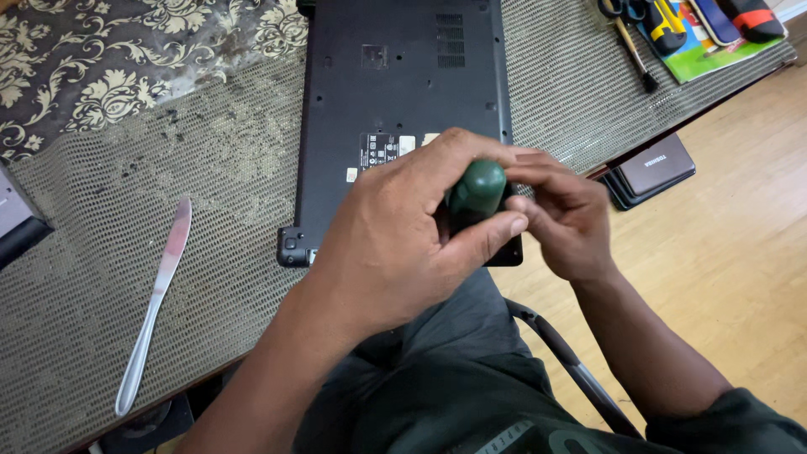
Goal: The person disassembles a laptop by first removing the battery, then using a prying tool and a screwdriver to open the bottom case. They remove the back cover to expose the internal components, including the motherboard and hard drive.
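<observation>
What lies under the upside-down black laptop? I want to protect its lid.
The upside-down black laptop rests on a beige woven mesh mat covering the table. Both hands, left and right, gripping a green-handled tool, hide its near corner.

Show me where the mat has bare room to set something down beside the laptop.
Free: the mesh mat between the table knife and the laptop, and the strip right of the laptop before the tools. Crowded: the laptop's near edge, where left hand and right hand grip a green handle.
</observation>
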